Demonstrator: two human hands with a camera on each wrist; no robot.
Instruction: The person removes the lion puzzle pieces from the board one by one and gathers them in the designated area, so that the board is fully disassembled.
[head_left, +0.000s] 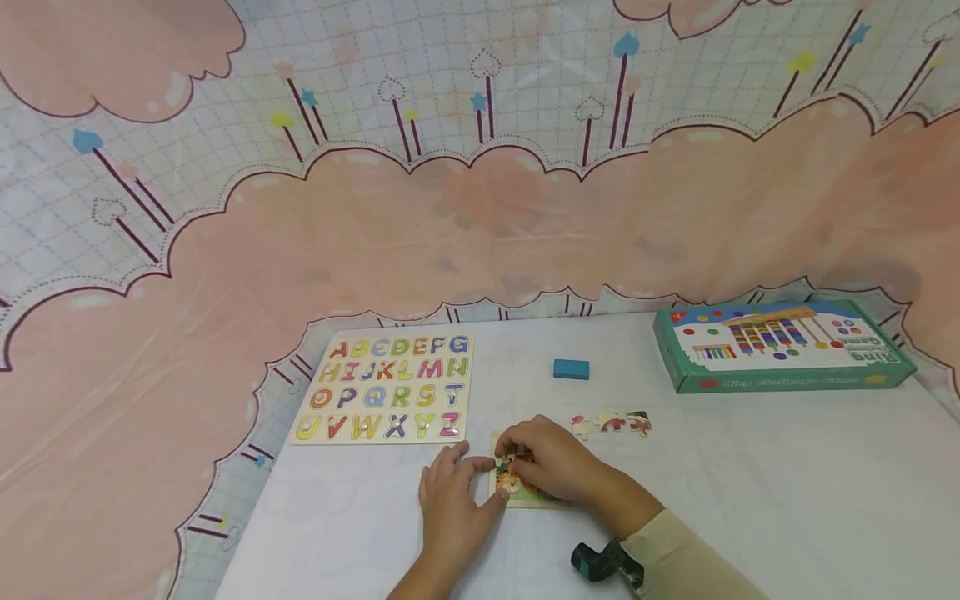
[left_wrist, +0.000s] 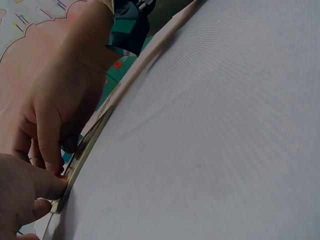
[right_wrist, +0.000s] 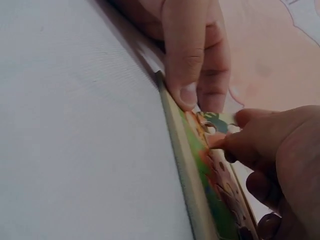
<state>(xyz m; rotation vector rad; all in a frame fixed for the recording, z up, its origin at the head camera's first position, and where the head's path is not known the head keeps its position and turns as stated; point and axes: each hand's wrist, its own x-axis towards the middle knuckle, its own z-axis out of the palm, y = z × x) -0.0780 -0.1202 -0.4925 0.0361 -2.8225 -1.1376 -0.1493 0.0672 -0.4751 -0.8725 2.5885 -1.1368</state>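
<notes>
A small wooden jigsaw board (head_left: pixel 536 503) with a colourful picture lies on the white table between both hands. My left hand (head_left: pixel 456 504) is at its left side, the thumb pressing the near corner and the index finger reaching the left edge. From the right, my right hand (head_left: pixel 561 465) bends over the board and pinches an orange puzzle piece (right_wrist: pixel 217 142) between thumb and finger, right at the picture's surface. Much of the board is hidden under that hand. Three loose puzzle pieces (head_left: pixel 611 422) lie in a row just beyond it.
An alphabet board (head_left: pixel 381 390) with coloured letters lies at the back left. A blue block (head_left: pixel 572 369) stands behind the loose pieces, and a green game box (head_left: pixel 783 346) is at the back right. A black wrist device (head_left: pixel 600 562) sits at the right sleeve.
</notes>
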